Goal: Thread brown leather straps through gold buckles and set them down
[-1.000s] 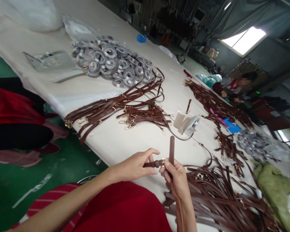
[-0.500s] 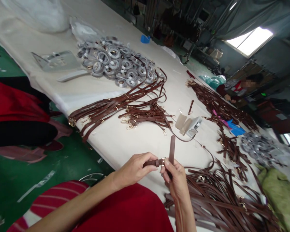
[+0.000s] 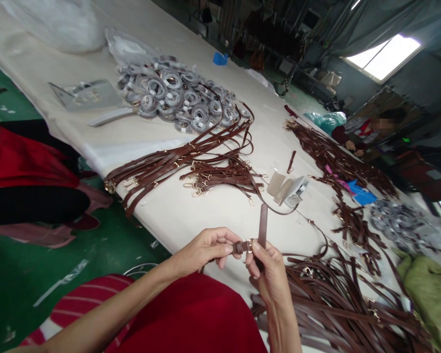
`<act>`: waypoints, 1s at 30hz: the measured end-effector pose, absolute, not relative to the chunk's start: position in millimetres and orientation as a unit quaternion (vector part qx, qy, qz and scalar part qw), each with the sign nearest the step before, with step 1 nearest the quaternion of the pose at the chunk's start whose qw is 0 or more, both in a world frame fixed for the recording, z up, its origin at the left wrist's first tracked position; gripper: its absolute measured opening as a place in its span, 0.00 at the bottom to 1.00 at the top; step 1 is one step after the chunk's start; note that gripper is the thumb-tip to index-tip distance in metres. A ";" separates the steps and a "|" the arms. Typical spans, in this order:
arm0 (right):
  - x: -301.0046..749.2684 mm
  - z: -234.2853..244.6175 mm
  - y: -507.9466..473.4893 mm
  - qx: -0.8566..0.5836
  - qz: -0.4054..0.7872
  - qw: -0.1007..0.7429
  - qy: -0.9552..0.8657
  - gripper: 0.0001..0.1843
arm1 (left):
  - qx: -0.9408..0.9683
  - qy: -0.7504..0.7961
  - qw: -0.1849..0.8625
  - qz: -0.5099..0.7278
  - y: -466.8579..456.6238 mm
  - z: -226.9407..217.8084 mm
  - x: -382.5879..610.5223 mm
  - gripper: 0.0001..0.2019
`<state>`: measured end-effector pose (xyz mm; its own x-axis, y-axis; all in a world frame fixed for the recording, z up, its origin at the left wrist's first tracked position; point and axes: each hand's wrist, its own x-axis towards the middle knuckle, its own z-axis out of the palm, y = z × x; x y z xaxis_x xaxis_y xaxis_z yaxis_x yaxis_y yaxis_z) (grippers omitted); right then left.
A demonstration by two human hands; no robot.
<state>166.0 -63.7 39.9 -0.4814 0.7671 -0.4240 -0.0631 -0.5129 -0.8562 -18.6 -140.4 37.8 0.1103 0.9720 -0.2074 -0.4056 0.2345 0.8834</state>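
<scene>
Pinching brown strap [image 3: 261, 223] at gold buckle [image 3: 248, 244]: left hand [image 3: 202, 251] grips short end, right hand [image 3: 268, 274] grips upright end. Strap sits above near table [image 3: 191, 211] edge, just left of loose strap heap [image 3: 338, 299]. Wrapped coil pile [image 3: 176, 95] well beyond strap.

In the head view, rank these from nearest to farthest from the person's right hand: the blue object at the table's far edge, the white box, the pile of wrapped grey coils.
1. White box, just beyond the right hand.
2. Wrapped grey coils, far left.
3. Blue object, far edge.
</scene>
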 end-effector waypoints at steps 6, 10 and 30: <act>167.0 42.2 -61.8 -0.450 0.741 0.298 -0.399 0.19 | 0.367 0.423 0.681 0.472 -138.6 29.4 -29.9 0.21; 171.0 41.3 -58.4 -0.445 0.739 0.282 -0.420 0.18 | 0.372 0.430 0.700 0.433 -136.6 26.3 -44.0 0.21; 182.2 32.9 -50.2 -0.488 0.702 0.301 -0.422 0.20 | 0.317 0.464 0.690 0.456 -159.8 24.2 -85.1 0.19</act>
<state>182.2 -50.2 32.9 -0.3419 0.8346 -0.4318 -0.0108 -0.4630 -0.8863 -85.1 -159.8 24.2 0.1538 0.9233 -0.3518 -0.3348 0.3837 0.8606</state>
